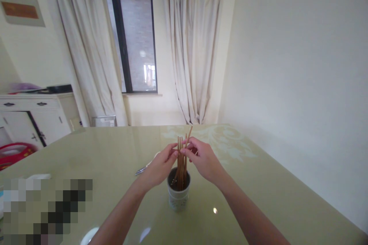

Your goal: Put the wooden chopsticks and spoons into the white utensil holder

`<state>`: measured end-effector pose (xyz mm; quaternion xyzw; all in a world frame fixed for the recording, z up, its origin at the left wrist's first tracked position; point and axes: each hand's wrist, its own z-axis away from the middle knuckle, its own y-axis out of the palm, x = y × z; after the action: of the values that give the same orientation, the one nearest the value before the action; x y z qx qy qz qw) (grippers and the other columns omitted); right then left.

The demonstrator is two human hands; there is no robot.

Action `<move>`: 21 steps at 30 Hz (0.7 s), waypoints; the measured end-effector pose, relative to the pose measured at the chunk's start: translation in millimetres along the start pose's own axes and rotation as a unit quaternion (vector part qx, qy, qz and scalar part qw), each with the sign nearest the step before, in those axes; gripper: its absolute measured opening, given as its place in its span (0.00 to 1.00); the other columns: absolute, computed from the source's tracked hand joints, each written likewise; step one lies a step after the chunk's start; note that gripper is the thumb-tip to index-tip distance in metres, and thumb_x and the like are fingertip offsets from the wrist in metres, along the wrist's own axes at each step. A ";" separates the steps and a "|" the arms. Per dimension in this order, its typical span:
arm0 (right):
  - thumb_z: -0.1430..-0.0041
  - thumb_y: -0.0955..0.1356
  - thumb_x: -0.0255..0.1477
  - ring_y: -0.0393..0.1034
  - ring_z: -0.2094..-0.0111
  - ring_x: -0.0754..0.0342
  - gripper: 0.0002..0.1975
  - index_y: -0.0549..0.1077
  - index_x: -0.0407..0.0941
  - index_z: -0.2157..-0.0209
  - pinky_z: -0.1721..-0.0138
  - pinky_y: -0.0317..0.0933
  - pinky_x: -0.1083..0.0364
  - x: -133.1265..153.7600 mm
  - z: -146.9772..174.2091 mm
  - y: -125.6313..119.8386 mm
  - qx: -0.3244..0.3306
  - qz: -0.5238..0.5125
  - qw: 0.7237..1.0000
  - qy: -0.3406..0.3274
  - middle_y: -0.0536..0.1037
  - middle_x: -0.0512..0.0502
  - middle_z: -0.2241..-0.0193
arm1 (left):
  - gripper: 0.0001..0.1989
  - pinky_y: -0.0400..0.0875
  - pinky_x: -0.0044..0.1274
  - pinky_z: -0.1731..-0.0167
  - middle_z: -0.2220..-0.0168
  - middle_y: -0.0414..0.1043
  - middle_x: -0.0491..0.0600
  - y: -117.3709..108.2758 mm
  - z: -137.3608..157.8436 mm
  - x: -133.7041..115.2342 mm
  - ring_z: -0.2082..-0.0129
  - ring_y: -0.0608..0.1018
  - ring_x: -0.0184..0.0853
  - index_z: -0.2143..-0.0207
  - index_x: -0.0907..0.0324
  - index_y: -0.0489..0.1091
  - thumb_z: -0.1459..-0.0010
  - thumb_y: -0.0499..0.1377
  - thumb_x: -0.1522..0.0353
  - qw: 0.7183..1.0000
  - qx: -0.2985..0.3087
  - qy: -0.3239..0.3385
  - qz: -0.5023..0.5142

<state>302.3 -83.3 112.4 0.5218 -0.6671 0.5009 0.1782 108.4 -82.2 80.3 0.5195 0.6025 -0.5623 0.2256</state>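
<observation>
A white cup [178, 196] stands on the glossy green table [258, 183], just in front of the person, holding a bundle of wooden chopsticks [181, 164] that rise upright out of it. The left hand [161, 166] pinches the sticks from the left, its grip narrow around them. The right hand [202, 159] closes on the tops from the right, fingertips meeting the left's. A metal utensil [141, 170] lies behind the left hand.

left hand [159, 166] + right hand [202, 159]: fingers pinch chopsticks [182, 160] | upright in cup [178, 195] | table [258, 183]
</observation>
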 end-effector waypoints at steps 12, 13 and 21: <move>0.32 0.68 0.26 0.77 0.75 0.52 0.21 0.70 0.46 0.39 0.67 0.66 0.56 -3.8 2.8 17.5 0.032 0.041 0.998 0.017 0.85 0.50 0.70 | 0.27 0.76 0.31 0.50 0.51 0.83 0.56 -2.8 3.2 2.2 0.52 0.82 0.40 0.34 0.62 0.62 0.31 0.53 0.59 0.998 0.046 -0.026 0.030; 0.32 0.68 0.26 0.78 0.74 0.52 0.21 0.70 0.46 0.39 0.66 0.66 0.56 -4.0 2.7 17.6 0.029 0.050 0.998 0.017 0.85 0.50 0.70 | 0.28 0.76 0.31 0.51 0.51 0.83 0.56 -2.7 3.3 1.9 0.52 0.82 0.41 0.34 0.61 0.62 0.32 0.54 0.59 0.998 0.048 -0.026 0.033; 0.30 0.66 0.26 0.78 0.73 0.52 0.17 0.72 0.47 0.41 0.64 0.65 0.57 -5.3 2.7 17.8 0.009 0.091 0.996 0.009 0.84 0.50 0.72 | 0.24 0.75 0.26 0.58 0.54 0.83 0.52 -0.9 2.5 4.4 0.58 0.83 0.36 0.36 0.59 0.63 0.31 0.52 0.62 0.996 0.080 -0.021 0.024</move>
<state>289.6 -83.7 98.6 0.4560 -0.7055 0.5259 0.1331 105.3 -82.7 76.3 0.5381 0.5381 -0.6141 0.2091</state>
